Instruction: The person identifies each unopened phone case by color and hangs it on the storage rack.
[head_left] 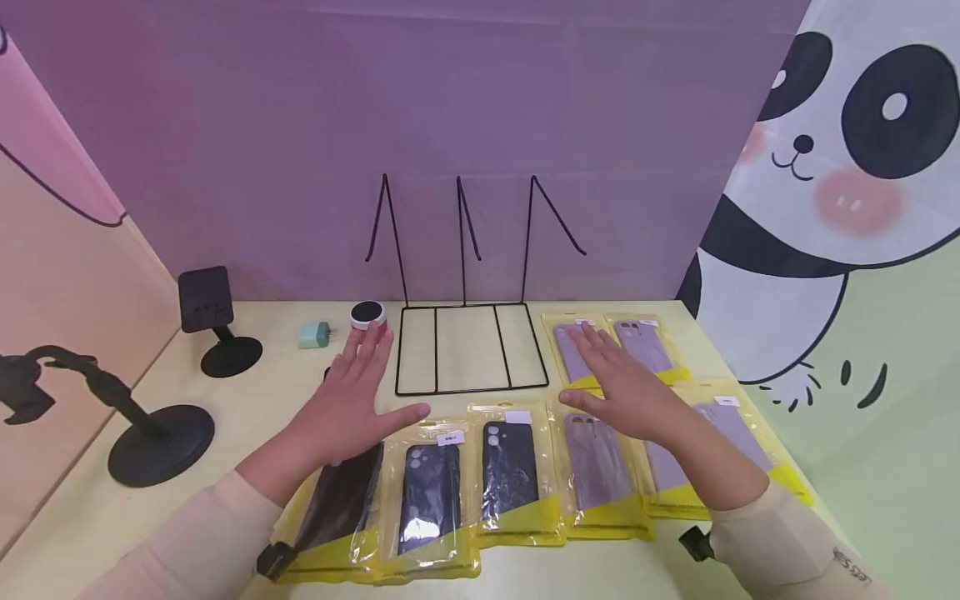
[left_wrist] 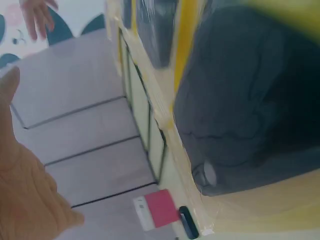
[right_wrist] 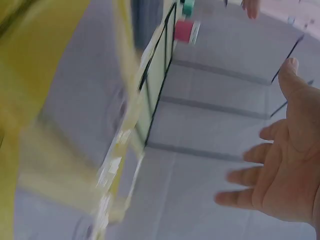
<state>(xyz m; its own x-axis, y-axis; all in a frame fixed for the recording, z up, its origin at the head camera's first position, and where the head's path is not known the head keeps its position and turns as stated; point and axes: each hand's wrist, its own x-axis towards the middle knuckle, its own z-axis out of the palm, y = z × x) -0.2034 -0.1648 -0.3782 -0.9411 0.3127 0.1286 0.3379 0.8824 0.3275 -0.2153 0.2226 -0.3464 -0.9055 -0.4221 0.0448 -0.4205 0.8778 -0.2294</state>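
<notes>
Both hands are held out above the table with straight fingers, and neither holds anything. My left hand (head_left: 352, 404) hovers over a bagged black phone case (head_left: 341, 492) at the left end of the front row. Beside that bag lie two more bagged black cases, one near the middle-left (head_left: 431, 496) and one at the centre (head_left: 510, 467). My right hand (head_left: 626, 383) is over the bagged purple cases, with one purple case (head_left: 597, 458) just below its thumb. Other purple cases (head_left: 576, 352) lie behind and to the right (head_left: 720, 450). In the right wrist view, the right palm (right_wrist: 290, 175) faces sideways, fingers spread.
A black wire rack (head_left: 472, 392) with three upright hooks stands at the back centre. Left of it are a round black-topped red and white item (head_left: 367, 313) and a teal plug adapter (head_left: 313, 335). Two black stands (head_left: 231, 357) (head_left: 161, 446) occupy the left side. Walls enclose the back and sides.
</notes>
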